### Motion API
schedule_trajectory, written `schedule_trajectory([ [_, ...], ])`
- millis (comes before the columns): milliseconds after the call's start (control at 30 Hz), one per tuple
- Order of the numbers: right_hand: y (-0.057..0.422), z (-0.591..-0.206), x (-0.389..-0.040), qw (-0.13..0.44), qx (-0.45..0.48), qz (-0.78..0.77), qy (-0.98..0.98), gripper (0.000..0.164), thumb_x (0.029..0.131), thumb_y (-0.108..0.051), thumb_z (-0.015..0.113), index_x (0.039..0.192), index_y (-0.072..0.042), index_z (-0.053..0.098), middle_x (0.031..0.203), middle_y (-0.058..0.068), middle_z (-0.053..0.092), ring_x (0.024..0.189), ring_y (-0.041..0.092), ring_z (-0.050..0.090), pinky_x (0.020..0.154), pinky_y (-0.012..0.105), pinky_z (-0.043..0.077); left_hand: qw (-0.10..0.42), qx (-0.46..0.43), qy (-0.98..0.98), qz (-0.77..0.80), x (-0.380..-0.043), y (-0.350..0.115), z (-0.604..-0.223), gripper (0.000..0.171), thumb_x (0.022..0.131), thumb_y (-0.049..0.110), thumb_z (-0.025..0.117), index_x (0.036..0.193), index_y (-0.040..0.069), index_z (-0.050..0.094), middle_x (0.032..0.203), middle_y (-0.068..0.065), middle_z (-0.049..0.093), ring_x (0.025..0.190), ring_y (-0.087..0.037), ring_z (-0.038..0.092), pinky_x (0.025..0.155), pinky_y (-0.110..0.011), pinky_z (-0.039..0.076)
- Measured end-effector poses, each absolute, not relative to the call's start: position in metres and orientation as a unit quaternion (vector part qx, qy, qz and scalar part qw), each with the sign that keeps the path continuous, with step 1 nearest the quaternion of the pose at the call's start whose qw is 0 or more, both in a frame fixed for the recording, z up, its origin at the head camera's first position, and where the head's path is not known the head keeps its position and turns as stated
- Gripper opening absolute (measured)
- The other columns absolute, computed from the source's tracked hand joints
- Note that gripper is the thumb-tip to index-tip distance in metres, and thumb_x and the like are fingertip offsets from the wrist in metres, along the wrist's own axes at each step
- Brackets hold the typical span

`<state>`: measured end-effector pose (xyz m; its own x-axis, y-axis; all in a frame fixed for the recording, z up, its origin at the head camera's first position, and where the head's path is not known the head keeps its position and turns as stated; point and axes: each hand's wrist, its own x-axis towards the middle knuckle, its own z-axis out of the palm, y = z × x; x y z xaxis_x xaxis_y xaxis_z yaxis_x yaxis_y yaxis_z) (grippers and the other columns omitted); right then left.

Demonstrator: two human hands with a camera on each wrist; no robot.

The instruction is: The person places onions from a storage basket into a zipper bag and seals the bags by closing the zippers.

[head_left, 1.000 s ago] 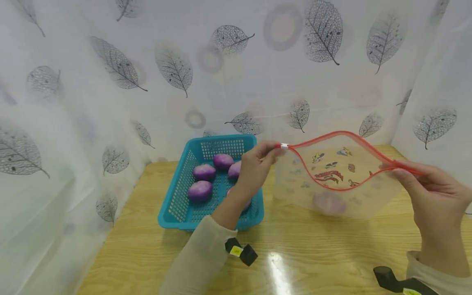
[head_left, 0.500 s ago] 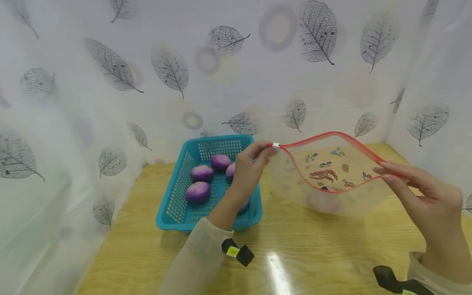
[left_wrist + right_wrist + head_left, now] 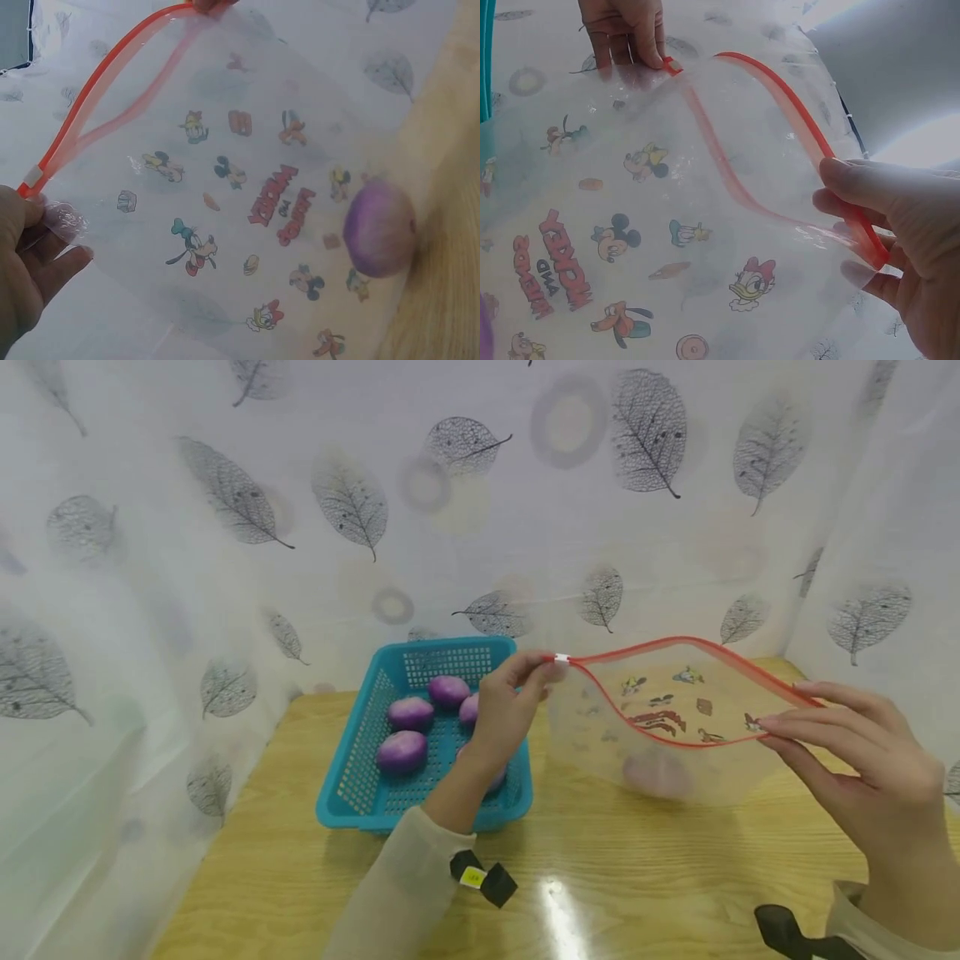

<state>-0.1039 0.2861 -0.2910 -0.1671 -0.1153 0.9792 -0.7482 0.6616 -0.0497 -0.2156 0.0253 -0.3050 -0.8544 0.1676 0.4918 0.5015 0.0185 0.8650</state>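
A clear zip bag (image 3: 720, 777) with a red zip edge and cartoon prints hangs with its mouth open between both hands. My left hand (image 3: 510, 714) pinches its left corner beside the white slider (image 3: 562, 658). At the opposite end, my right hand (image 3: 870, 752) holds the red edges, thumb and fingers spread along them; in the right wrist view its thumb lies on one red strip (image 3: 802, 120). Low inside the bag sits one rounded purple-and-white vegetable (image 3: 379, 229), seen through the film; its kind is unclear.
Left of the bag stands a teal plastic basket (image 3: 341, 820) holding several similar purple vegetables (image 3: 402, 752). My left forearm crosses over its right side. Beneath is a wooden table (image 3: 637, 893), with leaf-printed white curtains (image 3: 420, 560) behind and at the sides.
My right hand has shifted its hold on the bag's end, its fingers now spread across the two edges. The bag sits a little further left in view than a second ago.
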Motion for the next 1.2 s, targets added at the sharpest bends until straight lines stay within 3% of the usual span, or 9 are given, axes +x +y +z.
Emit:
schedule_trajectory([
  [133,0.288,-0.292,-0.105,0.555,0.300,0.287,-0.721,0.042,0.086,-0.035,0.067,0.074,0.005,0.071,0.071,0.009,0.069,0.099,0.006,0.061,0.094,0.020,0.044,0.121,-0.239,-0.706,-0.656,-0.215,0.025,-0.307,0.019,0.093,0.017,0.060,0.103,0.002,0.066,0.098,-0.010,0.070,0.088,-0.011,0.063,0.076,-0.024,0.056],
  [267,0.284,-0.290,-0.106,0.541,0.310,0.336,-0.706,0.039,0.084,-0.029,0.070,0.075,0.009,0.069,0.074,0.009,0.069,0.093,-0.001,0.059,0.088,0.014,0.044,0.135,-0.253,-0.708,-0.646,-0.215,0.023,-0.307,0.021,0.092,0.020,0.061,0.105,0.003,0.067,0.099,-0.009,0.070,0.090,-0.013,0.063,0.078,-0.024,0.055],
  [467,0.279,-0.287,-0.107,0.560,0.316,0.374,-0.669,0.034,0.081,-0.020,0.074,0.074,0.013,0.067,0.080,0.011,0.071,0.092,0.006,0.063,0.088,0.016,0.046,0.147,-0.264,-0.716,-0.629,-0.216,0.019,-0.306,0.022,0.093,0.019,0.060,0.105,0.002,0.066,0.100,-0.009,0.069,0.091,-0.015,0.063,0.079,-0.024,0.055],
  [967,0.276,-0.288,-0.108,0.605,0.282,0.383,-0.639,0.030,0.079,-0.015,0.076,0.072,0.013,0.068,0.088,0.018,0.072,0.093,0.010,0.067,0.087,0.016,0.048,0.155,-0.245,-0.706,-0.647,-0.208,0.016,-0.296,0.019,0.092,0.015,0.062,0.104,0.001,0.067,0.096,-0.011,0.069,0.079,-0.010,0.059,0.074,-0.025,0.055],
  [1200,0.281,-0.290,-0.108,0.607,0.268,0.361,-0.655,0.032,0.081,-0.018,0.074,0.073,0.012,0.069,0.091,0.019,0.071,0.096,0.009,0.066,0.088,0.016,0.048,0.140,-0.230,-0.720,-0.639,-0.204,0.012,-0.290,0.019,0.091,0.019,0.064,0.103,0.004,0.068,0.094,-0.008,0.070,0.081,-0.007,0.060,0.075,-0.025,0.054],
])
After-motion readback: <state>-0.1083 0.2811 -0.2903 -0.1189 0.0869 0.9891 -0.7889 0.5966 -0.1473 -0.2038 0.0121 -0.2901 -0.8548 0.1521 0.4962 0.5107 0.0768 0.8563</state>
